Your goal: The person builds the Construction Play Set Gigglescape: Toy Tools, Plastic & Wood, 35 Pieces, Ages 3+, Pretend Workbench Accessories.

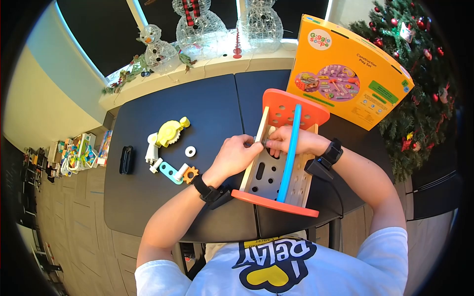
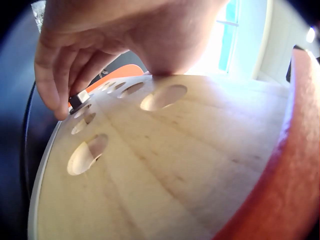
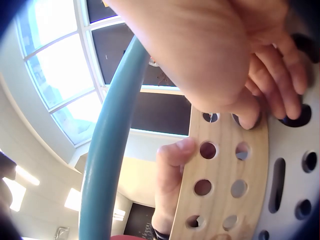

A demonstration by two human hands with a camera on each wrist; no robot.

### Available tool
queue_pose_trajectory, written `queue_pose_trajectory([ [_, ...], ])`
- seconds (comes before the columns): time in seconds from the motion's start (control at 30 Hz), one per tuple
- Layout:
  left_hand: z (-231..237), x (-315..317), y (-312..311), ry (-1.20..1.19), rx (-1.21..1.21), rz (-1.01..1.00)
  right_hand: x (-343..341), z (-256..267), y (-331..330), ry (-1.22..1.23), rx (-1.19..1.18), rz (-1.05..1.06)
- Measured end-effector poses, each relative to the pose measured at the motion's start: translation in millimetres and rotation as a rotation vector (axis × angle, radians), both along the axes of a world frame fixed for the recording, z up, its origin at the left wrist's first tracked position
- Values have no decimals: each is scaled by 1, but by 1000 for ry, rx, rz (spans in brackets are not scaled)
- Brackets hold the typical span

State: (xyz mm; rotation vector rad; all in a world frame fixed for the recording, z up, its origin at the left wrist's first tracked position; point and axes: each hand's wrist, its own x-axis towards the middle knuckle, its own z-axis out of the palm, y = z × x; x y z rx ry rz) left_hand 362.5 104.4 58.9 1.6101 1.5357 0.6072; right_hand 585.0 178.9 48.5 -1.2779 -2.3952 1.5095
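Observation:
A toy toolbox with wooden perforated sides, a grey perforated floor [image 1: 269, 176], red-orange end panels [image 1: 276, 203] and a blue handle rod [image 1: 290, 158] stands before me. My left hand [image 1: 236, 155] is at the outside of its left side panel [image 2: 165, 145]. Fingertips of that hand pinch a small square grey-and-black piece [image 2: 80, 98] at a hole there; the thumb is at the panel's top edge. Reaching under the rod, my right hand [image 1: 294, 139] has its fingers inside the box, against the same panel [image 3: 220, 170] opposite the left hand. What they hold is hidden; I cannot tell.
Left on the black table [image 1: 207, 106] lie a yellow saw-like toy [image 1: 170, 132], a white ring [image 1: 190, 151], a blue perforated strip [image 1: 170, 171], an orange gear [image 1: 190, 174] and a black case [image 1: 126, 160]. A yellow-orange carton [image 1: 345, 69] stands behind the toolbox.

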Motion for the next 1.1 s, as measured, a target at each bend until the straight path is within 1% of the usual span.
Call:
queue_pose_trajectory([
  [0.03, -2, 0, 1, -9, 8, 9, -1, -1, 0, -9, -7, 5],
  [0.13, 2, 0, 0, 4, -10, -5, -4, 2, 1, -12, -97, -90],
  [0.23, 2, -1, 0, 20, -1, -18, -7, 14, -12, 72, -5, -182],
  [0.33, 2, -1, 0, 22, 4, -21, 0, 6, -7, 46, 200, -29],
  [0.43, 3, 0, 0, 19, 0, -21, 0, 8, -5, -15, 202, -4],
  [0.53, -4, 0, 1, -6, 27, 7, -1, 11, -4, -50, 145, 32],
  [0.63, -8, 0, 2, -20, 46, 23, -2, -4, -1, -24, 139, 13],
  [0.7, -8, 0, 2, -19, 48, 21, -2, -15, 6, -55, 43, -14],
  [0.73, -8, 0, 2, -18, 48, 19, -5, -10, 5, -70, -4, -27],
  [0.83, -6, 0, 1, -15, 47, 19, -11, 7, -5, -33, -76, -193],
  [0.93, -8, -1, 2, -12, 58, 15, -5, 11, -10, -76, 266, -21],
  [1.03, -6, 0, 1, -8, 54, 14, -2, 6, -5, -80, 264, 23],
  [1.1, -6, 0, 1, -11, 54, 18, -2, 8, -3, -75, 182, 26],
])
